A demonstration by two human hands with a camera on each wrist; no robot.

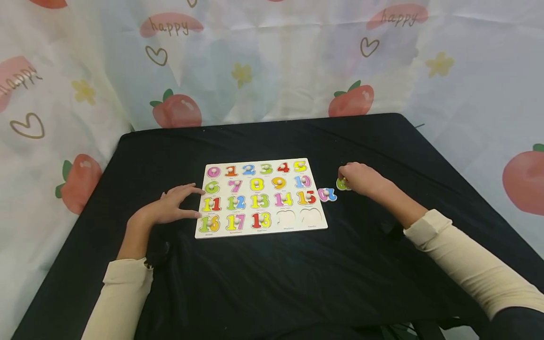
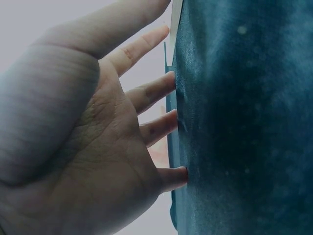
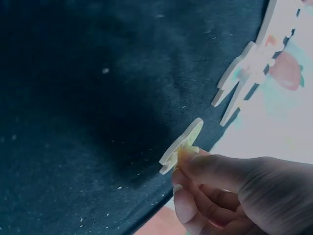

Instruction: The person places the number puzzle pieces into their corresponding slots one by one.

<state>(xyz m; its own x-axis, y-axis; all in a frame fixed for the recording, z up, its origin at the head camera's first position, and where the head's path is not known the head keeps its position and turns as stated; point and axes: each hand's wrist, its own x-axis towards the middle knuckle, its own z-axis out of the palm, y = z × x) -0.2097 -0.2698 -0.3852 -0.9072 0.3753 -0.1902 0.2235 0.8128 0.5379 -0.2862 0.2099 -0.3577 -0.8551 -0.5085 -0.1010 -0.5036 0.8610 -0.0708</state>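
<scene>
A white wooden number puzzle board (image 1: 272,232) lies on the black cloth, with knobbed number pieces filling most of its recesses. Two recesses at the bottom right, one of them the last recess (image 1: 311,217), are bare. My left hand (image 1: 172,205) rests at the board's left edge, its fingers (image 2: 151,93) spread and thumb and index touching that edge. To the right of the board, my right hand (image 1: 361,179) pinches a green number piece (image 1: 342,184) by its knob; the hand hides part of it. Whether that piece touches the cloth I cannot tell.
A loose purple and blue number piece (image 1: 327,194), turned upside down, lies against the board's right edge. The black-covered table (image 1: 263,283) ends in front of a printed curtain (image 1: 280,61). Dark legs and cables show under its front right edge.
</scene>
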